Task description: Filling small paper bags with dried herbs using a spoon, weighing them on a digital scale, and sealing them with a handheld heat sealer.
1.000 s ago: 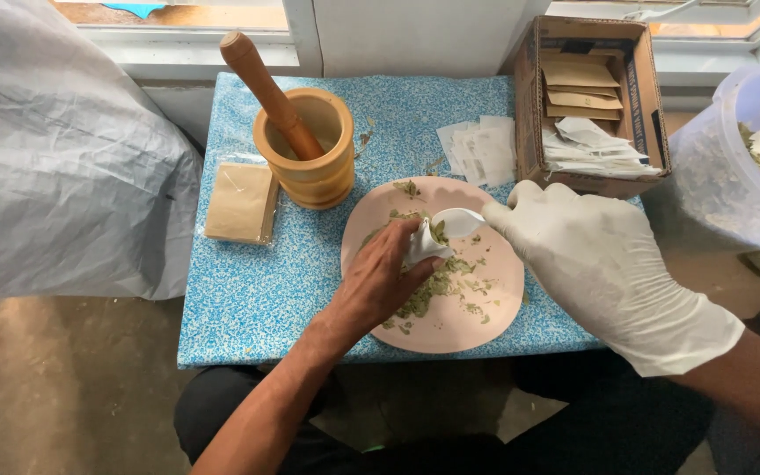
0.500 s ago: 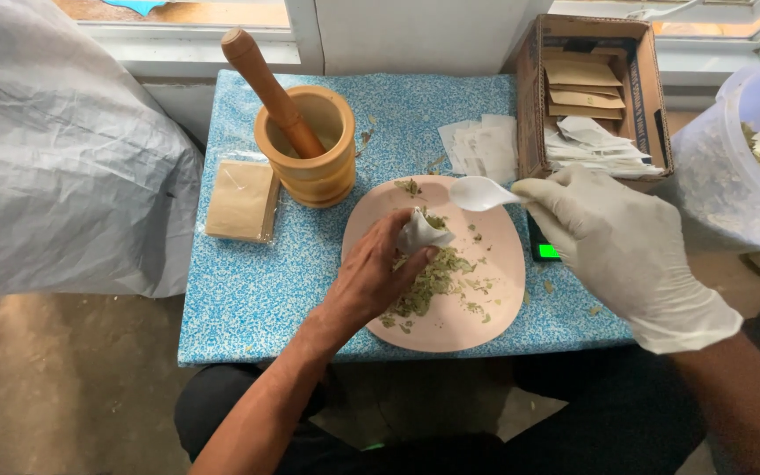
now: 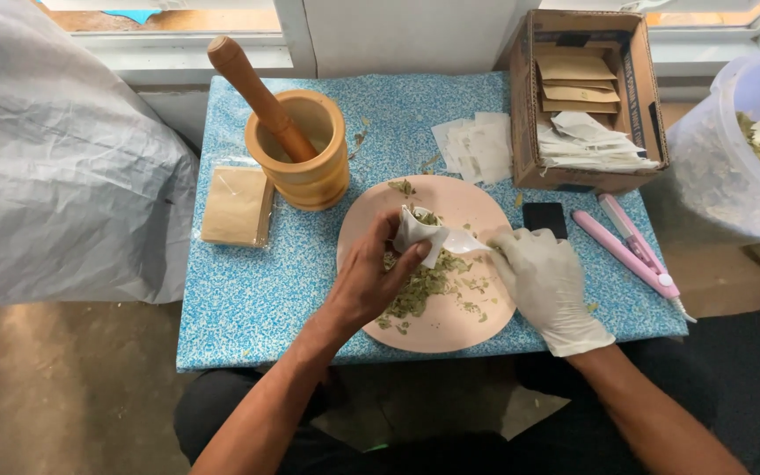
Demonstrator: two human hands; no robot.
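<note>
1. Blue speckled counter [image 3: 248, 299] under a window carries a pink plate [image 3: 477, 330] near its front edge.
2. Over the plate, the bare left hand [image 3: 371, 281] holds a small white sachet [image 3: 417, 230], fingers clamped on it, mouth up.
3. The gloved right hand [image 3: 545, 280] pinches a white spoon [image 3: 461, 241] at the sachet's mouth.
4. Risk: a tilted spoon could spill dried leaves [image 3: 420, 290]; too tight a squeeze could close the mouth.
5. Both forearms reach in from the front edge.

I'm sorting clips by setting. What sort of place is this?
Probably a small home workspace for packing dried herbs: a low table by a window, a wooden mortar, a plate of herbs, a box of sachets.
</note>
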